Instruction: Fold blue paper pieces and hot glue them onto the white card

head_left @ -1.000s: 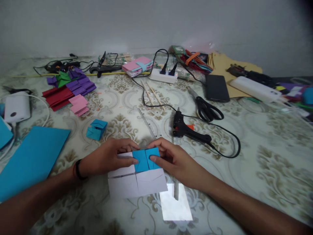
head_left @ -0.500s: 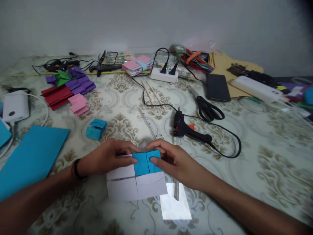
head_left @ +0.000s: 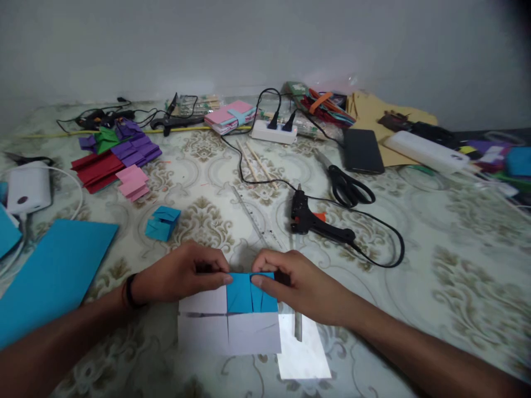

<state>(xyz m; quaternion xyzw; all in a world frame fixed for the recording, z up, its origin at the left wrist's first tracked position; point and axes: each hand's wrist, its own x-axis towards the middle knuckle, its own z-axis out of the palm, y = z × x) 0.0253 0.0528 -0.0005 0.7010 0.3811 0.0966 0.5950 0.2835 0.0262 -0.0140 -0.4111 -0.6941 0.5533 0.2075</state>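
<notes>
A blue folded paper piece (head_left: 239,296) lies over the upper right part of a white sheet (head_left: 203,331) that is creased or cut into quarters. My left hand (head_left: 186,273) pinches the top left edge of the blue piece and the white paper beside it, thumb in front and fingers curled behind. On the blue piece's top right, my right hand (head_left: 296,282) presses its thumb, with the index finger bent behind the edge. A small blue folded piece (head_left: 162,223) rests beyond my left hand.
A black glue gun (head_left: 311,218), scissors (head_left: 350,187) and a clear ruler (head_left: 253,215) lie beyond my hands. Blue card (head_left: 62,265) is at left; red (head_left: 97,170), purple and pink folded papers lie behind it. A power strip (head_left: 274,132) stands at the back.
Both hands and the held papers sit slightly lower in view. The blue piece's upper edge has turned to lie more level, and the view itself has shifted a little.
</notes>
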